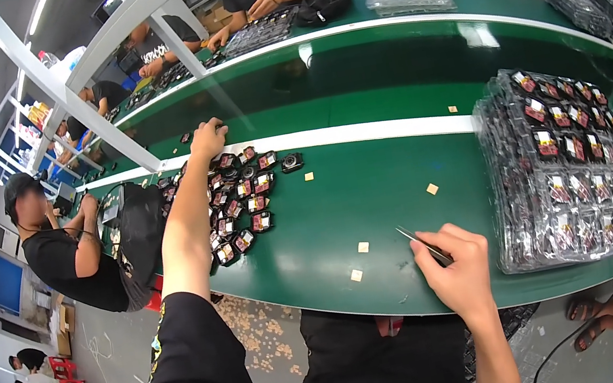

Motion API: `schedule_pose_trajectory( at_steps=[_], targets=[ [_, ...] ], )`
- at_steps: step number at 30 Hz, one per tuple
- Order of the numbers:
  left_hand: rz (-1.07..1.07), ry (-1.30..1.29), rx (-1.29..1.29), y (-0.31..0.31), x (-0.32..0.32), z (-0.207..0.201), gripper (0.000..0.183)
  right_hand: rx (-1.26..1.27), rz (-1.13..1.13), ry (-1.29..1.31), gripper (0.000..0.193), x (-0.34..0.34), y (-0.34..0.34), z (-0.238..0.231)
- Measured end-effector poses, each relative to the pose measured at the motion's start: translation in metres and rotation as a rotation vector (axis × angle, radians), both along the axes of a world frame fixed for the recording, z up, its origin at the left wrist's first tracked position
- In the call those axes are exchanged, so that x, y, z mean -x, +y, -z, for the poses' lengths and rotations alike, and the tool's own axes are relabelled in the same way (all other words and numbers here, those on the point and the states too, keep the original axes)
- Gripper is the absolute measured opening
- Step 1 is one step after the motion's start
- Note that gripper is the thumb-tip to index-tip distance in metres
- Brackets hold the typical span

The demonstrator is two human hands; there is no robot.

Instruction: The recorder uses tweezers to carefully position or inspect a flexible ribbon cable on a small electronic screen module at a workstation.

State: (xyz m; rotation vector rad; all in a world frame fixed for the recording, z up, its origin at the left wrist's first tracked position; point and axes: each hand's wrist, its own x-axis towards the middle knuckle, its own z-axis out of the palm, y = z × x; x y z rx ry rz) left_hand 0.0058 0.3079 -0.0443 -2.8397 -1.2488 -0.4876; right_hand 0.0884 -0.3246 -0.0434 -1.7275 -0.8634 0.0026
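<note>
My right hand (458,267) is closed around dark tweezers (429,247), whose thin tips point up and left, just above the green tabletop. My left arm stretches forward, and my left hand (208,138) is over the far side of the white rail (362,132). Its fingers are curled; a dark bit shows by the fingertips, too small to name. Below and around that forearm lie many small black camera-like devices (262,221) with labels, in a loose cluster. One of them, a black device (291,162) with a round lens, sits at the cluster's right edge.
A tall stack of clear plastic trays (565,170) filled with labelled devices stands at the right. Small tan squares (364,247) lie scattered on the table. A co-worker (66,246) sits at the left; other people work behind the metal frame (73,101).
</note>
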Motion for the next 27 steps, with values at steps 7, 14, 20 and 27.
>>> schedule_pose_trajectory(
  at_steps=[7,14,20,27],
  targets=[
    [0.479,-0.151,0.096,-0.060,-0.032,-0.009,0.036,0.075,0.049,-0.004,0.015,0.002,-0.001,-0.004],
    [1.191,-0.054,0.510,-0.316,-0.011,-0.036,0.061,0.089,0.085,0.022,0.014,-0.001,0.001,-0.001],
    [1.225,-0.194,0.545,-0.334,-0.004,-0.022,0.088,0.122,0.080,0.112,0.015,-0.004,0.006,-0.002],
    [1.135,-0.154,0.402,-0.333,-0.002,-0.005,0.055,0.182,-0.012,0.249,0.013,-0.013,0.004,-0.005]
  ],
)
